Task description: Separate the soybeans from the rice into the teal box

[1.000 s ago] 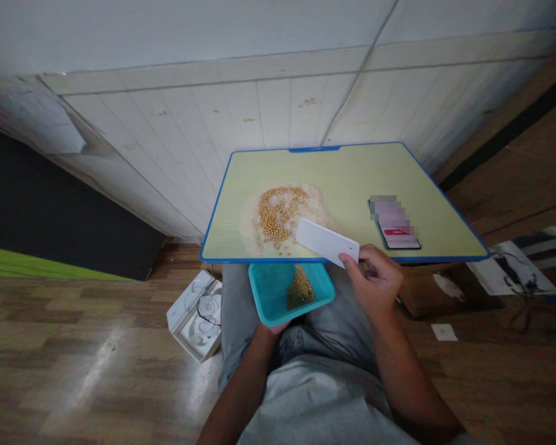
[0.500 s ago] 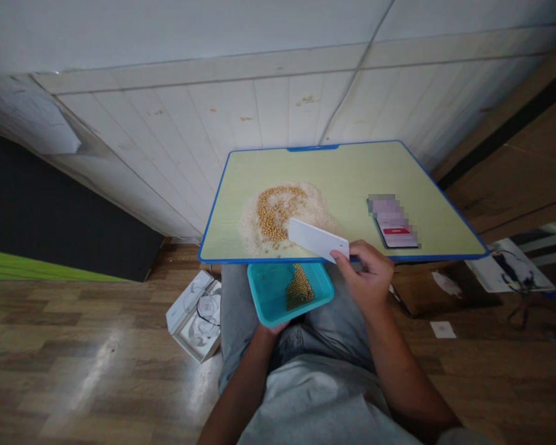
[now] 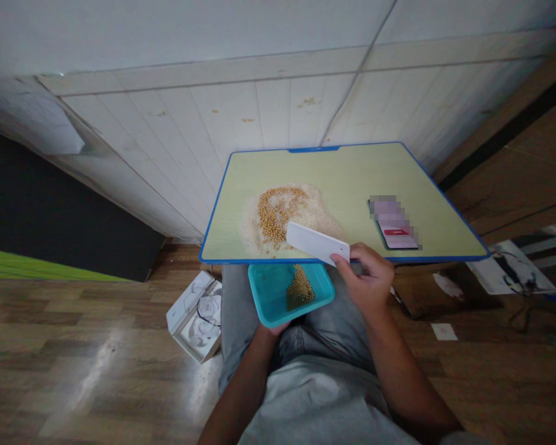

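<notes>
A flat white scraper (image 3: 315,242) is pinched between the thumb and fingers of my right hand (image 3: 368,275), its far end at the near side of the pile. Yellow soybeans (image 3: 271,222) lie there among white rice grains (image 3: 322,213) on the small table (image 3: 352,170). Below the table's front edge, a turquoise plastic tub (image 3: 266,296) rests over my lap, with more soybeans (image 3: 300,290) gathered in its right part. My left hand (image 3: 277,329) holds the tub from below at its near side; most of its fingers are hidden under it.
A phone (image 3: 396,222) with a lit screen lies on the right of the table. On the floor at left stands an open white box (image 3: 197,318) with a cable. Cardboard (image 3: 445,290) and a white board with cables (image 3: 512,266) are at right. A wall rises behind the table.
The scraper's far end has dipped slightly toward the table's near edge. The tub and my left hand hold their place; the view has shifted a little.
</notes>
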### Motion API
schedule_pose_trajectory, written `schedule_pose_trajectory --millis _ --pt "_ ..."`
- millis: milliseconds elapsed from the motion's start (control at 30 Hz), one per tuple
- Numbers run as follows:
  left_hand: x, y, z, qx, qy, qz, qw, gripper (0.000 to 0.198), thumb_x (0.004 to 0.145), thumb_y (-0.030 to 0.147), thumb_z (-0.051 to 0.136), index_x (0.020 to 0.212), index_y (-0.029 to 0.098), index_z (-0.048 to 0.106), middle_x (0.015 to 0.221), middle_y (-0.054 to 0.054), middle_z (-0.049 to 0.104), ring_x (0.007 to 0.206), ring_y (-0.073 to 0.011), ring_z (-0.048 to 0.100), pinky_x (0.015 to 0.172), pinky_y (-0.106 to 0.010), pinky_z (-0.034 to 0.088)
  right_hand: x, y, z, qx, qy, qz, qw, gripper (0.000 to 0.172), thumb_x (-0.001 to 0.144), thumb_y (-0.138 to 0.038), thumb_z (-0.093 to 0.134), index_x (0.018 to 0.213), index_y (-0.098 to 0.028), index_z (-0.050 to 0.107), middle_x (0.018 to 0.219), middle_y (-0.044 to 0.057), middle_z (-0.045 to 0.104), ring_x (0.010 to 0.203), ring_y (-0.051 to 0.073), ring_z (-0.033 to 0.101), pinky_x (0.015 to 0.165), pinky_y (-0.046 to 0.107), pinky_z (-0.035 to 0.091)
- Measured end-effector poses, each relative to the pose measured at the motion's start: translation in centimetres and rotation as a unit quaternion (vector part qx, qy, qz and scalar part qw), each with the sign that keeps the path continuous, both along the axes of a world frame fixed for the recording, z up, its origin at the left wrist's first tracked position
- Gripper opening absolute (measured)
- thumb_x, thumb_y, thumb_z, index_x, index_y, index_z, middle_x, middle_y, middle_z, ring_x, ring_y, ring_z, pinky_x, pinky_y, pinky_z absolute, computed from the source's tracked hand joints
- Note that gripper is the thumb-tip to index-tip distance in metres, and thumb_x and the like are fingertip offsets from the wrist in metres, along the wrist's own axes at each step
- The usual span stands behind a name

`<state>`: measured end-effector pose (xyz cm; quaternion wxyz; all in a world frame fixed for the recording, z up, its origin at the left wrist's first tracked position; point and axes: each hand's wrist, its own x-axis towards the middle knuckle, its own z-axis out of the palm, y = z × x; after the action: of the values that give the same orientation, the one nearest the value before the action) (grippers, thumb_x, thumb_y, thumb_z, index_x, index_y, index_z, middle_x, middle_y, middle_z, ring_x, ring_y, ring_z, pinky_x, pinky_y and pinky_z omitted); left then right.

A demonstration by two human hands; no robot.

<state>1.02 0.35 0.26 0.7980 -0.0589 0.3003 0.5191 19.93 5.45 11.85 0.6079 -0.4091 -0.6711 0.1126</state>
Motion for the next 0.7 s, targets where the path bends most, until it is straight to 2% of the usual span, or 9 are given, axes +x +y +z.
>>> schedule_pose_trajectory --millis 67,167,300,433,567,700 --pt "0.0 0.0 0.0 -0.001 0.019 -0.004 1.0 0.067 0.108 0.058 0.025 0.106 0.029 0.085 0.14 0.005 0.074 0.158 -0.0288 0.045 0.129 -0.047 0.043 0.0 0.0 -0.1 -0.004 0.002 -0.009 1.0 0.021 0.089 -0.012 0.077 0.074 -0.022 0.066 0.068 -0.004 0.067 0.061 0.013 0.063 0.06 0.025 0.049" --pt "-0.1 0.0 0.0 0.001 0.005 -0.006 1.0 0.068 0.108 0.059 0.024 0.112 0.028 0.084 0.139 0.004 0.074 0.157 -0.0282 0.046 0.129 -0.047 0.043 -0.1 0.0 -0.2 -0.009 0.0 -0.004 1.0 0.021 0.089 -0.013 0.077 0.074 -0.023 0.066 0.067 -0.004 0.066 0.06 0.013 0.062 0.059 0.026 0.049" --pt "-0.1 -0.1 -0.6 -0.007 -0.02 0.011 1.0 0.066 0.108 0.06 0.029 0.116 0.022 0.082 0.145 -0.001 0.071 0.155 -0.0306 0.048 0.131 -0.051 0.038 -0.3 -0.1 -0.2 -0.007 0.006 0.027 1.0 0.021 0.089 -0.012 0.077 0.074 -0.023 0.066 0.067 -0.004 0.067 0.06 0.013 0.063 0.059 0.025 0.049" --pt "-0.2 -0.1 -1.1 -0.013 -0.014 0.013 1.0 0.063 0.108 0.057 0.028 0.118 0.024 0.081 0.149 0.0 0.068 0.158 -0.0299 0.045 0.132 -0.05 0.036 -0.3 -0.1 -0.2 -0.011 0.016 0.006 1.0 0.02 0.089 -0.012 0.077 0.075 -0.023 0.067 0.067 -0.004 0.067 0.061 0.014 0.063 0.059 0.026 0.049" --pt "-0.1 0.0 -0.5 0.0 -0.008 0.015 1.0 0.061 0.108 0.059 0.03 0.125 0.027 0.079 0.156 0.004 0.063 0.162 -0.0289 0.037 0.133 -0.048 0.036 -0.2 -0.1 -0.3 -0.013 0.01 -0.001 1.0 0.02 0.089 -0.012 0.077 0.075 -0.023 0.067 0.069 -0.004 0.068 0.061 0.013 0.063 0.06 0.026 0.05" --pt "-0.1 0.0 -0.3 0.007 -0.02 0.007 1.0 0.063 0.11 0.052 0.027 0.121 0.022 0.081 0.146 0.001 0.071 0.164 -0.031 0.033 0.135 -0.051 0.031 -0.2 -0.2 -0.6 -0.011 0.003 0.004 1.0 0.02 0.089 -0.011 0.077 0.076 -0.023 0.068 0.071 -0.003 0.069 0.063 0.013 0.064 0.061 0.026 0.05"
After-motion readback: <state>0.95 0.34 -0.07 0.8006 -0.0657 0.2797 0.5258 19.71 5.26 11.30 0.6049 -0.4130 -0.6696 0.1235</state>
